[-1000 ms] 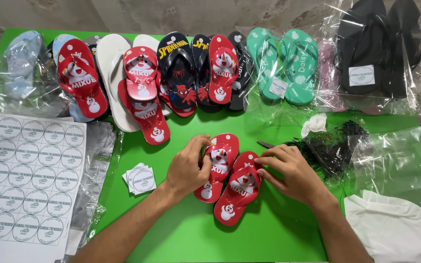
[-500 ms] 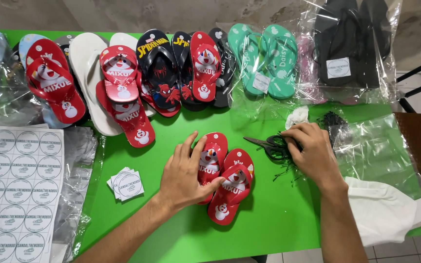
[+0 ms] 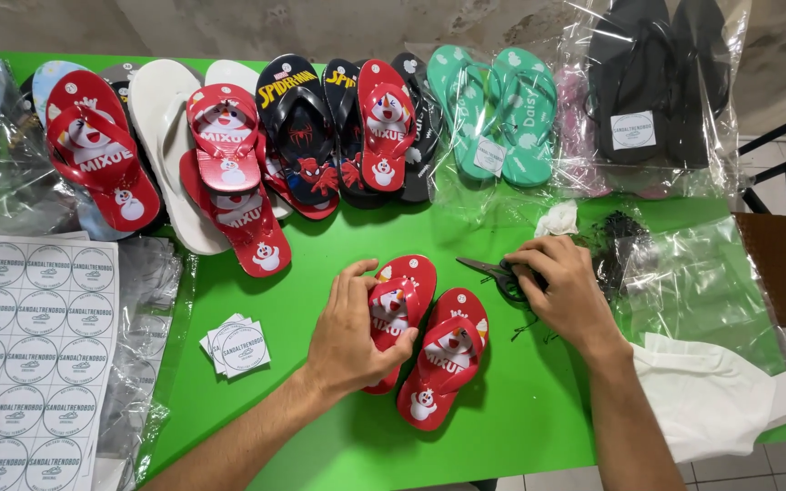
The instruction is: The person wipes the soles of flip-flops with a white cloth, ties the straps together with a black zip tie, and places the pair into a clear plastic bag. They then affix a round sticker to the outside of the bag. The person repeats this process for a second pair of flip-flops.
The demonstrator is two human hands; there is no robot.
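Left hand [image 3: 349,332]: laid flat, fingers spread, on the left red sandal [image 3: 400,309].
Right hand [image 3: 564,289]: closed around scissors [image 3: 493,271], blades pointed left.
Sandal pair: left of scissors, near; long axes tilted toward upper right on green table [image 3: 520,418].

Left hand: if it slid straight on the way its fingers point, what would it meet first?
The left hand points up the table and already rests on the red sandal pair. Beyond lies bare green table, then probably the dark sandals in the row.
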